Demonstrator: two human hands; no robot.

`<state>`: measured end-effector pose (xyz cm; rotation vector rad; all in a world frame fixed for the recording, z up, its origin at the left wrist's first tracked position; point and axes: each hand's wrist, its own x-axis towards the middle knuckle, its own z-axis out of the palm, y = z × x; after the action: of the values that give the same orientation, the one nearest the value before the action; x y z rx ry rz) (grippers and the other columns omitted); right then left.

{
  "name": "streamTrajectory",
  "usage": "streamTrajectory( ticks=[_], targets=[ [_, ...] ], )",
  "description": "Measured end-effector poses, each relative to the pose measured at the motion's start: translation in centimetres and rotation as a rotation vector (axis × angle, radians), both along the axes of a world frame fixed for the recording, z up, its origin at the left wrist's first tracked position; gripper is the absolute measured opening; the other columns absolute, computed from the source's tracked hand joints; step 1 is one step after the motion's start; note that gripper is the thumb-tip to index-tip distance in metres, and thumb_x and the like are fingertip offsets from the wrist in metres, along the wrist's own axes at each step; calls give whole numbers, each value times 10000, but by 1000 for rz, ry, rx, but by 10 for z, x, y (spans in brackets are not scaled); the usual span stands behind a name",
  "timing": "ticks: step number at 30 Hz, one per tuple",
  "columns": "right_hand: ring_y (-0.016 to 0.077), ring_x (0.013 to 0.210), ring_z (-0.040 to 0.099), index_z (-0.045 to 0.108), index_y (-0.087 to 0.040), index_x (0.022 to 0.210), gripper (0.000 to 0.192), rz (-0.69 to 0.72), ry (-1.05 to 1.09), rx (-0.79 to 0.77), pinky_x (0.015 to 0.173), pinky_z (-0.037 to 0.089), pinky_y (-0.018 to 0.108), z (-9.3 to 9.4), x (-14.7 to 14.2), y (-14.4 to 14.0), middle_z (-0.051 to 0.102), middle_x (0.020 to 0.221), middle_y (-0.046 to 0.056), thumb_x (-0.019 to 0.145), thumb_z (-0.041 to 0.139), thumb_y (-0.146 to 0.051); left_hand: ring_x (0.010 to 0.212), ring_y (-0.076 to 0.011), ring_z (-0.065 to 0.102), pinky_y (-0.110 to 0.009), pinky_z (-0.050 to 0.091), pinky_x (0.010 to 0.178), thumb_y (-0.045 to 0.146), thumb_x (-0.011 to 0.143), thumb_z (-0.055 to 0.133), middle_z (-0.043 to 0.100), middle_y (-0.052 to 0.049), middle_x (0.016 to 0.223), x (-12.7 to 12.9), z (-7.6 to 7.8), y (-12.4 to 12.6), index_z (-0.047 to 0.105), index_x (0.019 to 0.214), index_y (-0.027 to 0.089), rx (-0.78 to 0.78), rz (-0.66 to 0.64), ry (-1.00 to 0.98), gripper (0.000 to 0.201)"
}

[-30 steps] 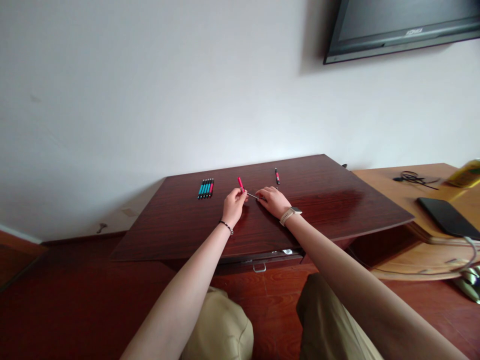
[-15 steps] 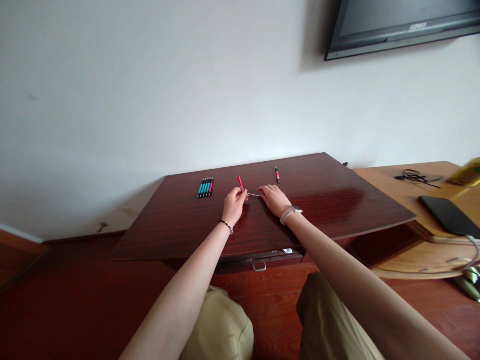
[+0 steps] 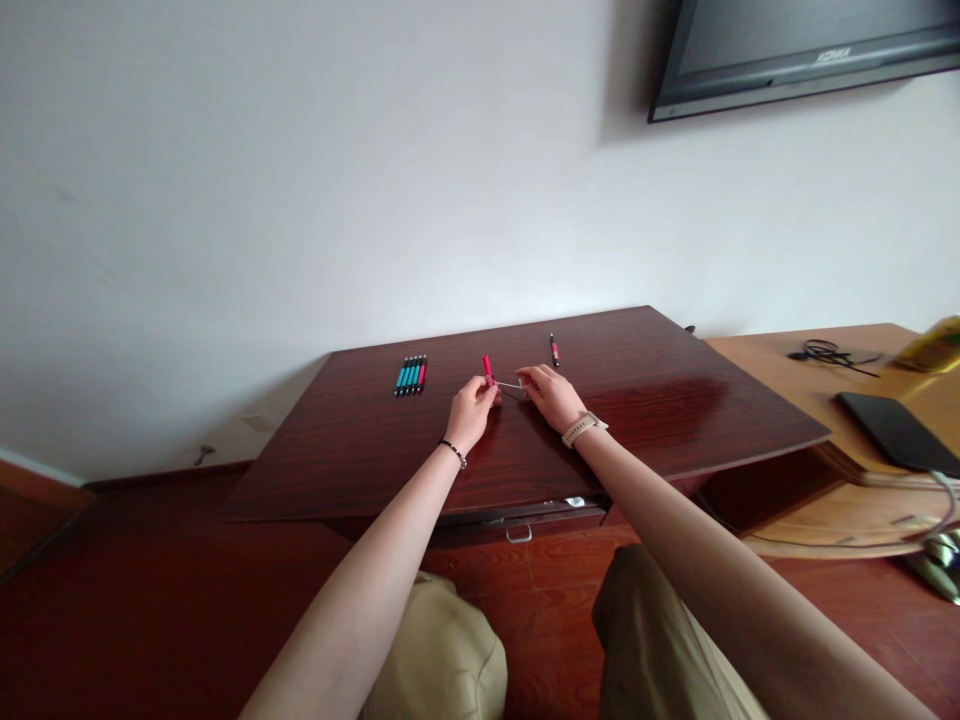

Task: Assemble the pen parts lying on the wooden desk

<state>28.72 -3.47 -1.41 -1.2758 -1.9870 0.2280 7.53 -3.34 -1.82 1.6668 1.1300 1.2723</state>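
The left hand [image 3: 471,410] is closed around the lower end of 1 pink pen barrel [image 3: 487,368], which sticks up and away from the fist above the dark table [image 3: 660,400]. The right hand [image 3: 551,395] sits just beside it, fingers curled, its fingertips pinching the far end of 1 thin pale refill [image 3: 510,384] that runs between the 2 hands. The refill's left end meets the left hand's fingertips near the barrel; whether it is already inside the barrel is too small to tell. Both hands hover low over the middle of the table top, close to its back half.

On the left wrist there is 1 dark bracelet [image 3: 452,452]; on the right wrist, 1 watch [image 3: 583,428] with a pale strap.

To the left of the hands, well apart, lies 1 row of pens [image 3: 411,375] side by side and touching: about 5, most of them teal, with 1 pink one at the right edge. Behind the right hand lies 1 single pen [image 3: 554,350], pink and black, alone on the table.

To the right stands 1 lighter wooden desk [image 3: 787,360] with 1 black tablet [image 3: 896,433], 1 coiled cable [image 3: 829,354] and 1 yellow object [image 3: 936,345] at the picture's edge. 1 television [image 3: 795,50] hangs on the white wall above.
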Motion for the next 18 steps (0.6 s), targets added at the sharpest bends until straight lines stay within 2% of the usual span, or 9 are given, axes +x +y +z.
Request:
streamTrajectory(
  ticks=[4, 7, 10, 12, 14, 18],
  targets=[
    [246, 1131, 712, 685, -222, 1360, 399, 17, 6, 5, 1011, 546, 357, -3, 0, 2, 739, 1310, 112, 1021, 501, -122, 892, -224, 773, -366, 633, 839, 406, 949, 699, 783, -89, 1025, 1, 0, 0, 695, 989, 191, -4, -5, -26, 219],
    [231, 1074, 722, 699, -225, 1330, 431, 22, -6, -8, 983, 554, 343, -3, 1, 2, 764, 1235, 96, 1001, 468, -72, 905, -234, 776, -383, 638, 847, 391, 944, 697, 786, -91, 1019, 0, -1, 1, 706, 998, 190, 13, -13, -27, 208],
    [217, 965, 732, 709, -225, 1276, 385, 0, 16, -18, 900, 567, 322, -3, 1, 2, 750, 1196, 104, 1009, 462, -100, 904, -240, 780, -379, 631, 848, 364, 952, 680, 789, -89, 994, -1, -4, 2, 716, 1008, 193, 37, -10, 3, 184],
    [207, 900, 739, 697, -212, 1246, 330, -23, 114, -21, 871, 572, 326, -5, 2, 4, 741, 1187, 116, 1032, 453, -150, 911, -240, 781, -373, 622, 858, 346, 958, 669, 790, -83, 989, -1, -5, 2, 724, 1019, 198, 47, -10, 31, 170],
    [205, 885, 749, 662, -198, 1227, 282, -47, 298, -25, 868, 580, 342, -6, 5, 7, 745, 1168, 120, 1062, 436, -224, 908, -238, 780, -367, 612, 865, 341, 958, 671, 792, -74, 989, -1, -4, 1, 734, 1023, 206, 51, -14, 63, 162],
    [226, 975, 741, 645, -203, 1167, 302, -119, 589, 7, 895, 591, 372, -6, 11, 9, 764, 1122, 119, 1080, 451, -417, 875, -235, 766, -347, 588, 857, 327, 944, 704, 797, -60, 965, 1, 0, -4, 753, 991, 226, 71, -15, 148, 121]
  ],
)
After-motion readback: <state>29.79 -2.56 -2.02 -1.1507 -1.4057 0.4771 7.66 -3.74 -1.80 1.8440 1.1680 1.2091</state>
